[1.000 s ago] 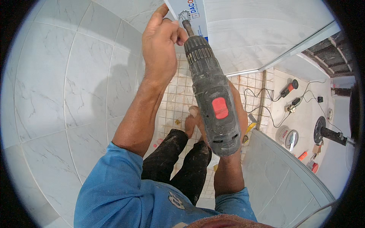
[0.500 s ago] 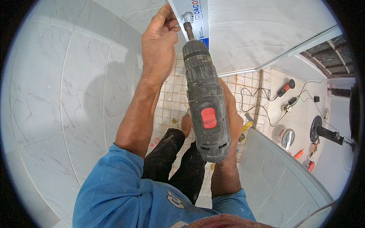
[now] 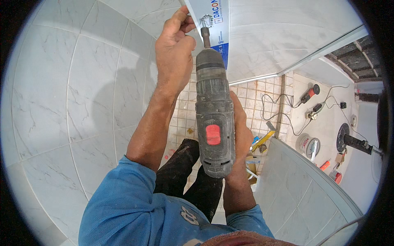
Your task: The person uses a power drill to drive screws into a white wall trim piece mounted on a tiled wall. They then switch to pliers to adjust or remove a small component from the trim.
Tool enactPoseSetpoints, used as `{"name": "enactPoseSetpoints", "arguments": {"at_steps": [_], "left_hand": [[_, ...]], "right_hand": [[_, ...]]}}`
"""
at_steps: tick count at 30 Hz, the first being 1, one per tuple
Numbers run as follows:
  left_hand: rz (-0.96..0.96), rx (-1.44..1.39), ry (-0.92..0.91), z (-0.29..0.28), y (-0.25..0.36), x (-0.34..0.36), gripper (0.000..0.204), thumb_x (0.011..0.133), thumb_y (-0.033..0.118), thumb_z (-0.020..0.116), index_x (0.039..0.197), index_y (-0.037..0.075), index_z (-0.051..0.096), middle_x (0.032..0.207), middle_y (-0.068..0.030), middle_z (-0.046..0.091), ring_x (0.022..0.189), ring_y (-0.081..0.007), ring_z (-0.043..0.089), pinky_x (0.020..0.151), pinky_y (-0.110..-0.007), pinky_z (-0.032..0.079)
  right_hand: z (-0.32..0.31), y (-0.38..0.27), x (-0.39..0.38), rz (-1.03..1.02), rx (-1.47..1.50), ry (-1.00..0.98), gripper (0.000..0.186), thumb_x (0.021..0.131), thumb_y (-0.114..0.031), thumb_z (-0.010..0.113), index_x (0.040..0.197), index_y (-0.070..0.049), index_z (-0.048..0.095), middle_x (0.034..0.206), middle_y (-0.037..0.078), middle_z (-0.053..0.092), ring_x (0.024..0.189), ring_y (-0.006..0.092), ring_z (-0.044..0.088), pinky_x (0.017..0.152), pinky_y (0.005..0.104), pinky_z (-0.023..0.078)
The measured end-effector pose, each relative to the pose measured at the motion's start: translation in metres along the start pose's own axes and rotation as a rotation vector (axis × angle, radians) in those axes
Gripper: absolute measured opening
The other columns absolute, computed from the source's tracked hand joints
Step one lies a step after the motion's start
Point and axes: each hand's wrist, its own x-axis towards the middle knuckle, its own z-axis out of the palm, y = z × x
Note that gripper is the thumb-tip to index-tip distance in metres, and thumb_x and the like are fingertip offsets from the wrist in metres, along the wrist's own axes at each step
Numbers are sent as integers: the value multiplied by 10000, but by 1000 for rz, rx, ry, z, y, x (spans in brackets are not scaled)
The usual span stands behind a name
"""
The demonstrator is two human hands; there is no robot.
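Observation:
My right hand (image 3: 243,137) is wrapped round the grip of a dusty black cordless drill (image 3: 213,102) with a red switch on top; the grip itself is hidden under the body. The drill points away from me, its bit holder (image 3: 206,37) up against a white profile (image 3: 219,37) covered in printed blue-and-white film. A small toothed metal piece (image 3: 206,20) shows at the bit's end. At the profile's left edge, my left hand (image 3: 174,49) has its fingers curled and pressed on it, thumb bent toward the bit.
Grey marbled tiles (image 3: 90,90) cover the left wall. A low tiled partition (image 3: 303,176) stands right. Beyond it are an angle grinder (image 3: 310,94) with its cord, a white bucket (image 3: 308,145) and a black round-based stand (image 3: 342,137). A yellow tool (image 3: 262,141) lies on the floor.
The drill's rear has swung left, so its body now lies straighter toward the profile. The profile and my left hand sit slightly further right in view. More floor tools show beside my right wrist.

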Motion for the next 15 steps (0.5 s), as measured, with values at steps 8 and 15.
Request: {"name": "enactPoseSetpoints", "arguments": {"at_steps": [8, 15], "left_hand": [[45, -37, -20, -4, -10, 2, 663, 839, -13, 515, 1499, 17, 573, 1288, -143, 669, 1157, -187, 639, 951, -316, 552], [18, -69, -22, 1, 2, 2, 686, 827, -20, 521, 1511, 8, 559, 1308, -150, 648, 1203, -213, 609, 991, -322, 531]], "right_hand": [[-3, -23, 0, -10, 3, 77, 828, 829, -179, 893, 1526, -36, 468, 1246, 151, 727, 1066, 204, 750, 934, 358, 613], [-6, -17, 4, 14, 114, 41, 817, 839, -198, 885, 1522, -36, 467, 1241, 149, 728, 1080, 208, 750, 926, 355, 619]]}}
